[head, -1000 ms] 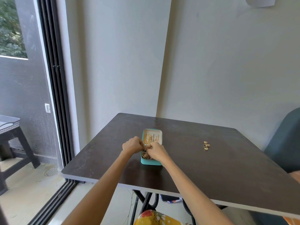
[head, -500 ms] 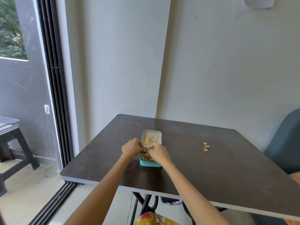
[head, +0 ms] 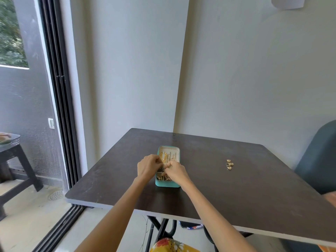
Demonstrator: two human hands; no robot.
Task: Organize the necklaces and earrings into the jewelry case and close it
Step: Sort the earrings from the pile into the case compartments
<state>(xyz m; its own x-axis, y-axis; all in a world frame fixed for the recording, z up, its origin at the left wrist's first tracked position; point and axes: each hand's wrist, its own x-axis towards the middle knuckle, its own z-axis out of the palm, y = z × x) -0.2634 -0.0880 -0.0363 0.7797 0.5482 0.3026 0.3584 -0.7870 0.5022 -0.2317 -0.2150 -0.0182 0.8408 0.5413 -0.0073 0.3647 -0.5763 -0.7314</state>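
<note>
A dark table (head: 236,188) carries an open teal jewelry case (head: 167,184) and, well apart, gold rings (head: 229,164).

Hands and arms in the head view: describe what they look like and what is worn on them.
Both arms are bare from wrist to the frame's bottom edge: no sleeves, watch or bracelets visible. The left hand and right hand wear no gloves; rings, if any, are too small to tell. Yellow floral clothing shows below the table edge.
</note>
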